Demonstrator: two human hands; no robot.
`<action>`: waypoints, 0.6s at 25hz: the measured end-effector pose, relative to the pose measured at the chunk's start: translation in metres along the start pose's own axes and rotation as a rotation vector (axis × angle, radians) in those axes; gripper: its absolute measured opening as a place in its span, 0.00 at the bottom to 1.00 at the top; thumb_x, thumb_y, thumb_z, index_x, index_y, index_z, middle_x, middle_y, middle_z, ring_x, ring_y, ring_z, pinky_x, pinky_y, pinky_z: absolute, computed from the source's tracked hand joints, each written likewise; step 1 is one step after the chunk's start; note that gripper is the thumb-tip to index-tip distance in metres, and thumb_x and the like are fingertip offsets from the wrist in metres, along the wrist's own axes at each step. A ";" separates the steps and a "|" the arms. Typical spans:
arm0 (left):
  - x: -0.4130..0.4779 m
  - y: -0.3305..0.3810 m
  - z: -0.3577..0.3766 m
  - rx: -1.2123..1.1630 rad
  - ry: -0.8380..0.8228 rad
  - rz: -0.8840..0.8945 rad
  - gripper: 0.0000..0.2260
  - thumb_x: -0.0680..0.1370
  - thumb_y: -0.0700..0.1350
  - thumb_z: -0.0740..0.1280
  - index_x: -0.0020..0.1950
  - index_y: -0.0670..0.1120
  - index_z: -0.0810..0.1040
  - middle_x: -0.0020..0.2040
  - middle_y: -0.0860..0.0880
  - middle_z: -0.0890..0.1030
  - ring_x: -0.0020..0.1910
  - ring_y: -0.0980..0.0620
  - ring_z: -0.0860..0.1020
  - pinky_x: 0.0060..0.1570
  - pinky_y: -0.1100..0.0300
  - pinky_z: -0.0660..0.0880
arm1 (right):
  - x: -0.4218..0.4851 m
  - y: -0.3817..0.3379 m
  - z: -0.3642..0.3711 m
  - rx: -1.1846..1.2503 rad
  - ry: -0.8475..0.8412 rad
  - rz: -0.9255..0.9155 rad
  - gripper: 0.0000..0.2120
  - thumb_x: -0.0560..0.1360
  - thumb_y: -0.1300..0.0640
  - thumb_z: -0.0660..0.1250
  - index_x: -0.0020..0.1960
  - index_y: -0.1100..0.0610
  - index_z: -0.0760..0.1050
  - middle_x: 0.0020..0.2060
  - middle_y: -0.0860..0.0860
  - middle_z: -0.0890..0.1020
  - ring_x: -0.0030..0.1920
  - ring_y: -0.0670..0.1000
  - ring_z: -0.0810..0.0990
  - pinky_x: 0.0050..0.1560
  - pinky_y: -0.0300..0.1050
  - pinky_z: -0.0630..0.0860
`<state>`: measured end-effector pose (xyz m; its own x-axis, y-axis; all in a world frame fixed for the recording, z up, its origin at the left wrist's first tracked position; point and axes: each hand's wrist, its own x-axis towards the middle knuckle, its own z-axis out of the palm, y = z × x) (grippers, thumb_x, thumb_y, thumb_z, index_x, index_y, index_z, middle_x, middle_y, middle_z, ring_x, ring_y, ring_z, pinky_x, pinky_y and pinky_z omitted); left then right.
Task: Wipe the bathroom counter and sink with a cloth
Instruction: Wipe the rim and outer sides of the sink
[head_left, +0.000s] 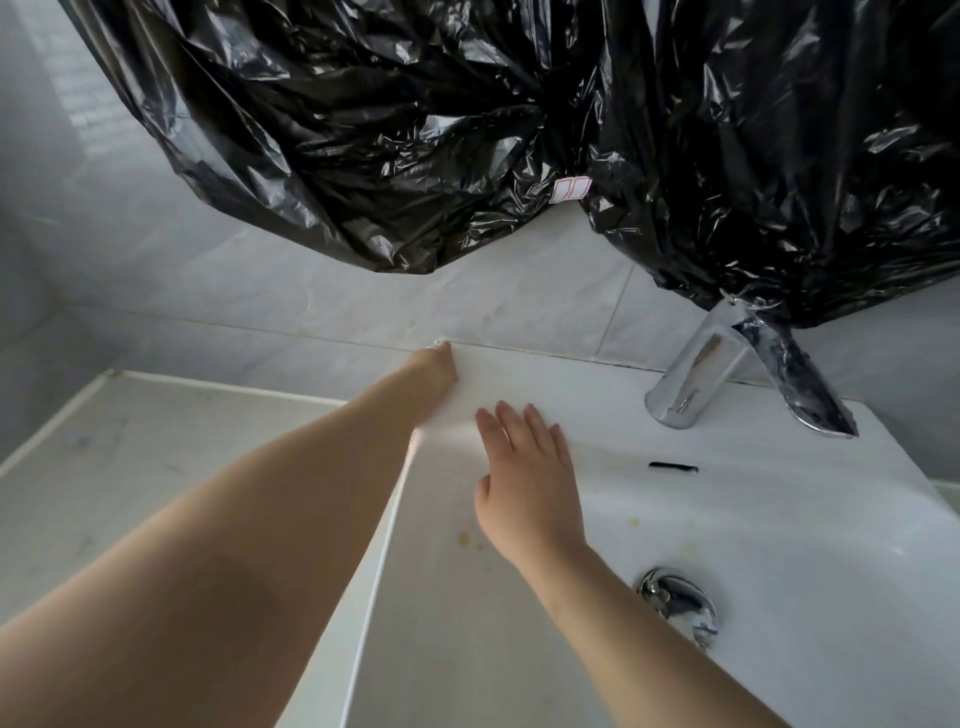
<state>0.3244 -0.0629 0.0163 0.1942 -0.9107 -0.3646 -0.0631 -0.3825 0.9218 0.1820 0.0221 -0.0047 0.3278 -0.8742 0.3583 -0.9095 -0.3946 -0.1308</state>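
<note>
Cloth (498, 387) on sink (779, 519) rim, left hand (436, 369) pinching it, right hand (527, 483) flat.

We log a white sink (779, 519) with grey counter (156, 441) at nine o'clock. On the sink's rim: chrome tap (696, 374) at one o'clock, white cloth (498, 379) at twelve. In the basin: chrome drain (680, 603) at four o'clock, yellow stains (464, 539) centre.

2 hands (524, 467), 1 faucet (696, 374), 1 sink (779, 519), 1 drain (680, 603), 2 black bags (363, 130).
</note>
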 end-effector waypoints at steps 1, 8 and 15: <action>-0.009 -0.001 -0.001 -0.043 -0.063 0.011 0.19 0.82 0.52 0.49 0.55 0.41 0.74 0.50 0.41 0.77 0.47 0.44 0.76 0.48 0.57 0.72 | -0.001 -0.001 0.000 0.012 0.022 -0.005 0.27 0.59 0.60 0.66 0.58 0.59 0.78 0.56 0.55 0.81 0.58 0.61 0.79 0.57 0.62 0.72; -0.050 -0.039 -0.010 -0.316 -0.320 -0.148 0.25 0.81 0.58 0.50 0.57 0.42 0.77 0.52 0.43 0.81 0.48 0.47 0.80 0.52 0.54 0.75 | -0.001 -0.003 0.004 0.055 0.080 0.032 0.28 0.57 0.60 0.63 0.58 0.59 0.77 0.56 0.55 0.80 0.60 0.62 0.77 0.61 0.62 0.69; -0.023 -0.033 0.000 -0.433 -0.236 -0.052 0.24 0.82 0.49 0.49 0.41 0.44 0.83 0.35 0.46 0.83 0.33 0.51 0.81 0.36 0.60 0.76 | -0.005 -0.004 0.005 0.019 0.062 0.052 0.32 0.55 0.58 0.62 0.60 0.58 0.76 0.59 0.53 0.79 0.62 0.60 0.76 0.64 0.59 0.62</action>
<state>0.3221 -0.0298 -0.0054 -0.0436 -0.9217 -0.3856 0.3631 -0.3741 0.8533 0.1855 0.0264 -0.0104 0.2631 -0.8749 0.4065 -0.9196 -0.3549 -0.1686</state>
